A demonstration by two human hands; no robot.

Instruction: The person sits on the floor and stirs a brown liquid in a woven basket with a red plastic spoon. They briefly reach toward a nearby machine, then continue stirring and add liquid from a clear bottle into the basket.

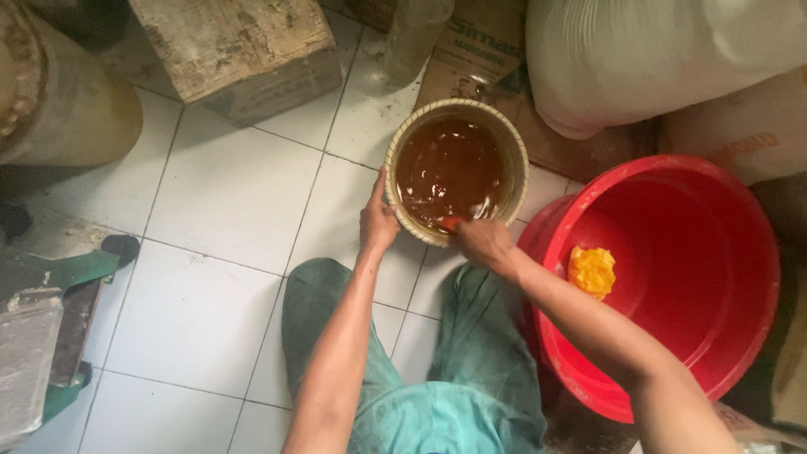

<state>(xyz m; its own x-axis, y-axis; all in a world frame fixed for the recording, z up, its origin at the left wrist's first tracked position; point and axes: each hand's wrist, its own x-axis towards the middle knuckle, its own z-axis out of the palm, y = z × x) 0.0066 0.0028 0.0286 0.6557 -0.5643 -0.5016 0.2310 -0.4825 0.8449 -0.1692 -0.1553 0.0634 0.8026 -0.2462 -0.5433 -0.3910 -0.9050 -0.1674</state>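
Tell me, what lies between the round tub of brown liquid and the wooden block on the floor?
In the head view, only bare white floor tiles lie between the tub and the wooden block. The left hand grips the tub's near rim, outside that stretch.

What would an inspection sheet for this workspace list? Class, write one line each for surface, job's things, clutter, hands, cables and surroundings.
Surface: white tiled floor, stained in places.
Job's things: round tin holding brown liquid; small orange object at its near rim.
Clutter: red plastic basin with a yellow lump inside; wooden block.
Hands: left hand grips the tin's rim; right hand at the near rim by the orange object, grip unclear.
Cables: nothing seen.
Surroundings: white sack, cardboard boxes, green metal equipment at the left.
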